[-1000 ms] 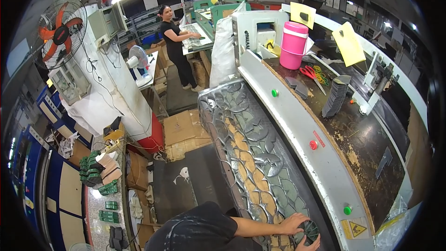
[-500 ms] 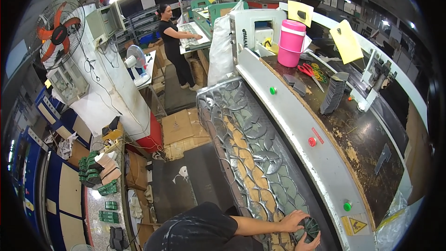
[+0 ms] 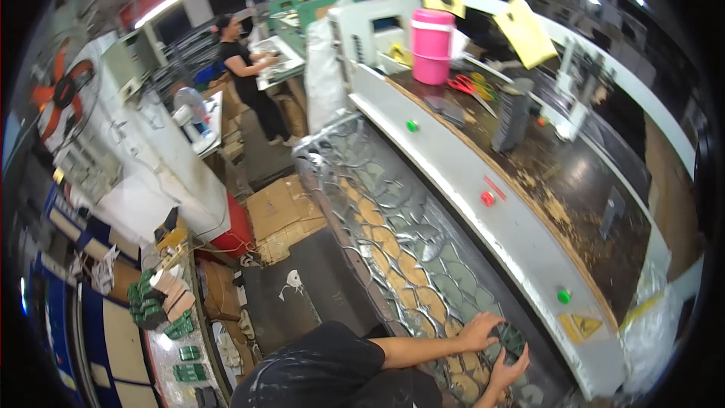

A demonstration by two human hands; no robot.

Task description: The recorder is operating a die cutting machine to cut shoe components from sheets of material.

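Between my two hands sits a dark green, round, spoked frame that looks like a cutting die (image 3: 510, 338), low over the near right end of the scrap-covered bed (image 3: 393, 219). My left hand (image 3: 479, 332) grips its left side, fingers bent along the rim. From the lower edge my right hand (image 3: 508, 372) reaches up and holds the near right side between thumb and fingers. Curved offcuts in grey-green and tan cover the bed around it. Whether the die touches the sheet beneath is hidden.
A grey machine beam (image 3: 461, 174) with green and red buttons runs along the right. On the board behind it stand a pink jug (image 3: 432, 49), red scissors (image 3: 470, 91) and stacked dark pieces (image 3: 513, 117). Green dies (image 3: 189, 372) line the left counter. Another person (image 3: 249, 75) works farther back.
The whole view has shifted and blurred with head motion, and more of my right hand and forearm shows. Both hands keep hold of the die near the same spot by the beam.
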